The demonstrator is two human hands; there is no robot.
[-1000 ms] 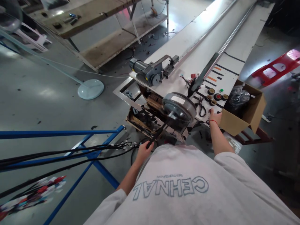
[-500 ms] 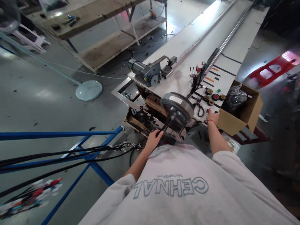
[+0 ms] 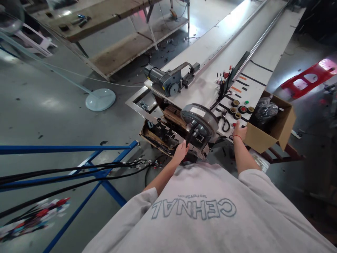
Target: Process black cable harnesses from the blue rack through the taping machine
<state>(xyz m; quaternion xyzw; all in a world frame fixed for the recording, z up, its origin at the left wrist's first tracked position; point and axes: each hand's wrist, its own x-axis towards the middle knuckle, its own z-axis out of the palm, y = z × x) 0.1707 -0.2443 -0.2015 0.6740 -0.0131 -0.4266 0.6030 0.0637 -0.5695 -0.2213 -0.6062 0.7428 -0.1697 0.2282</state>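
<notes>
Head view showed a long white worktop (image 3: 273,42), which stretched away beyond a grey wheel (image 3: 204,117) at its near end. To the right of the wheel stood an open cardboard box (image 3: 260,138), and to the left of it sat a motor unit (image 3: 160,79). A dark bundle (image 3: 192,133) seemed to run through the wheel, with loose connectors (image 3: 225,75) at its part beyond it. On the near side of the wheel, the left hand (image 3: 180,151) grasped this bundle. Right of the wheel, the right hand (image 3: 240,131) was at the worktop's edge, next to a red button (image 3: 234,125); I could not tell whether it pressed or gripped anything. Scissors (image 3: 224,121) lay just right of the wheel.

In my judgement, most of the bundle was already beyond the wheel, and only a short piece was left before it. Compared with one second earlier, the left hand was nearer to the wheel, and the connectors were farther beyond it.
</notes>
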